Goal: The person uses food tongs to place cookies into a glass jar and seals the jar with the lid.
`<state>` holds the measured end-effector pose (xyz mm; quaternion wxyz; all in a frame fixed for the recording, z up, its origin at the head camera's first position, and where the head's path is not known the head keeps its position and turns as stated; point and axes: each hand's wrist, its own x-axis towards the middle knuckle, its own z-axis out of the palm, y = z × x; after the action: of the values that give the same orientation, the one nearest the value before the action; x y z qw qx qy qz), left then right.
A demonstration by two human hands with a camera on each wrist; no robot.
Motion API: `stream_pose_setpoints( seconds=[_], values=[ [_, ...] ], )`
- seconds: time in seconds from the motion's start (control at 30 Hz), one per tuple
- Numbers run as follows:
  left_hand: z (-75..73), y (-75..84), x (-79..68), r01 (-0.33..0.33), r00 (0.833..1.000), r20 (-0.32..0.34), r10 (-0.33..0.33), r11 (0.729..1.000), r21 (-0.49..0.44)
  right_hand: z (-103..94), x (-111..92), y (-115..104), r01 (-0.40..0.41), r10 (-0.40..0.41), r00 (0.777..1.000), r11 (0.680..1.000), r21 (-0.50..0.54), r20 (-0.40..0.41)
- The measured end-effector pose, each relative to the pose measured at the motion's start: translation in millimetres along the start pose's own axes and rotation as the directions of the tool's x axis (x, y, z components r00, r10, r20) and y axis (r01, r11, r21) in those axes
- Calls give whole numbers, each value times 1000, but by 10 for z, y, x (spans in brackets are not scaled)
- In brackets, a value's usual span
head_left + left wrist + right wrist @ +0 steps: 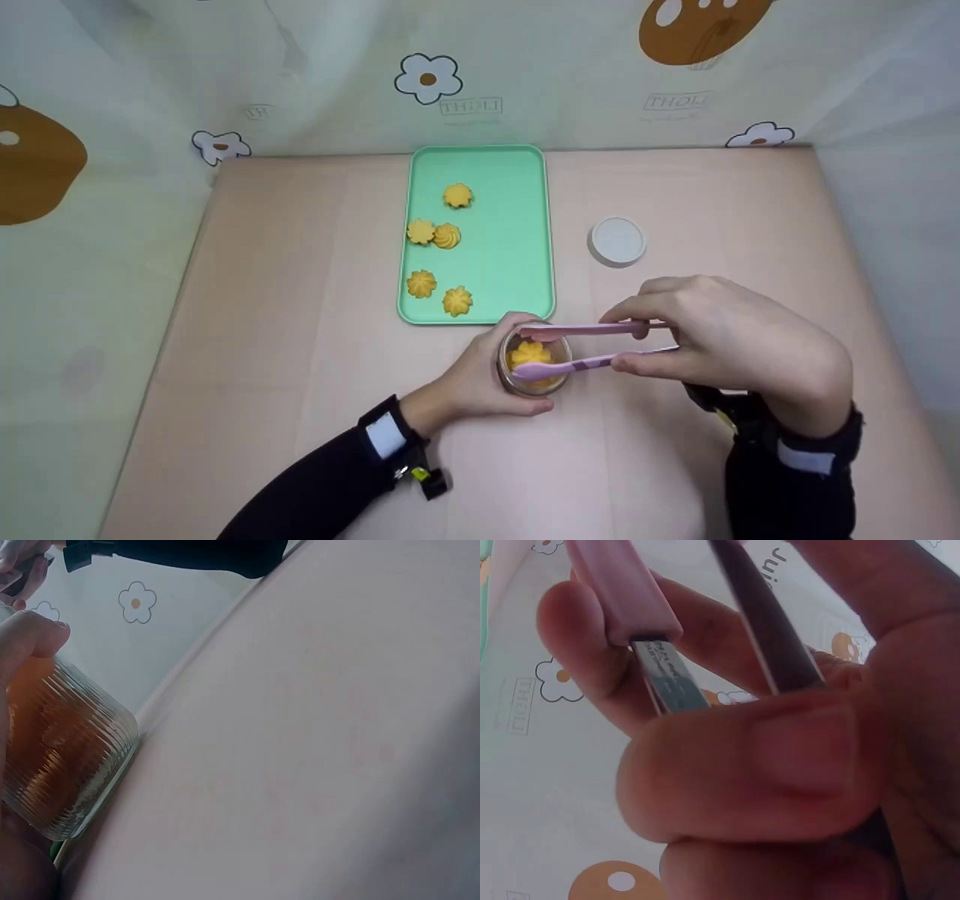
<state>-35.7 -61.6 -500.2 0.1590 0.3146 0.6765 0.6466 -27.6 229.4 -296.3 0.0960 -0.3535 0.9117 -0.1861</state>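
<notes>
My left hand (476,379) grips a ribbed glass jar (105,735) from its left side, thumb along the near side. Yellow flower-shaped cookies (529,352) show inside through the open mouth. In my right hand (750,349) is a pair of pink-tipped tongs (589,328), held between thumb and fingers. Their two arms stand apart over the jar's mouth, one on each side of the top cookie. The right wrist view shows the metal shanks (769,630) of the tongs running between the curled fingers.
Beyond the jar lies a green tray (510,225) with several cookies (457,300) along its left half. A round white lid (618,241) rests on the pink tabletop (300,300) right of the tray. A patterned curtain (525,67) hangs behind the table.
</notes>
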Motion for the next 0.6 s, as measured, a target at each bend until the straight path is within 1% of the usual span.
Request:
stream_pose_setpoints(
  seconds=[0.17,0.33,0.47,0.6],
  values=[
    [0,0,0,0,1000,2,0,1000,2,-8,-19,15,-11,11,1000,1000,6,6],
    [6,-9,-4,3,1000,0,-3,1000,-2,-33,-48,58,16,-16,1000,999,36,2],
    [6,-15,-4,-13,1000,-2,13,1000,10,-60,-80,82,50,-49,998,997,50,-36],
    [8,-17,-3,-27,1000,7,27,1000,3,-83,-94,86,49,-46,997,997,56,-63]
  ],
)
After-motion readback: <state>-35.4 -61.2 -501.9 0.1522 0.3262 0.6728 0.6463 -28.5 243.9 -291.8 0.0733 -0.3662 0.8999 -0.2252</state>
